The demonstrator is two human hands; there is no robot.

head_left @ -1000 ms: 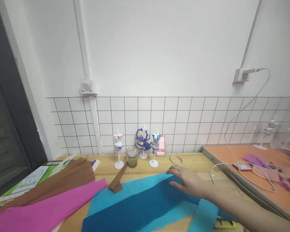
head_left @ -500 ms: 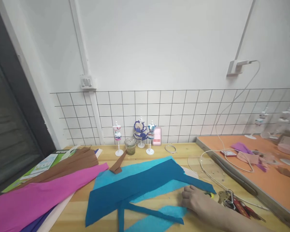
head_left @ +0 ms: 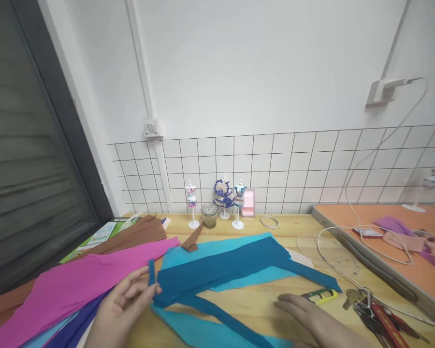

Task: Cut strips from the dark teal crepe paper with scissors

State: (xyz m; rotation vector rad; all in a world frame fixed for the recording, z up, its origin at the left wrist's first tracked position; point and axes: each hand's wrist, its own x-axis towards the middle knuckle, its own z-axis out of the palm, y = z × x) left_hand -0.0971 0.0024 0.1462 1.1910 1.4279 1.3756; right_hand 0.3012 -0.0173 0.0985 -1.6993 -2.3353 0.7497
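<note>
Newly in view since 0.5 s ago: left hand [head_left: 125,302], fingers pinching the end of the dark blue crepe strip [head_left: 217,268] at the near-left of the wooden table [head_left: 275,304]. Right hand [head_left: 308,316] drawn back slightly, now flat and empty just beside the yellow cutter [head_left: 321,296]. Pink crepe sheet [head_left: 79,285] lying to the left, keys [head_left: 369,309] to the right.

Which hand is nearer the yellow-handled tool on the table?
Right. The right hand lies flat just beside the yellow-handled tool, apart from it. The left hand is far across the table, pinching the dark blue paper strip.
</note>
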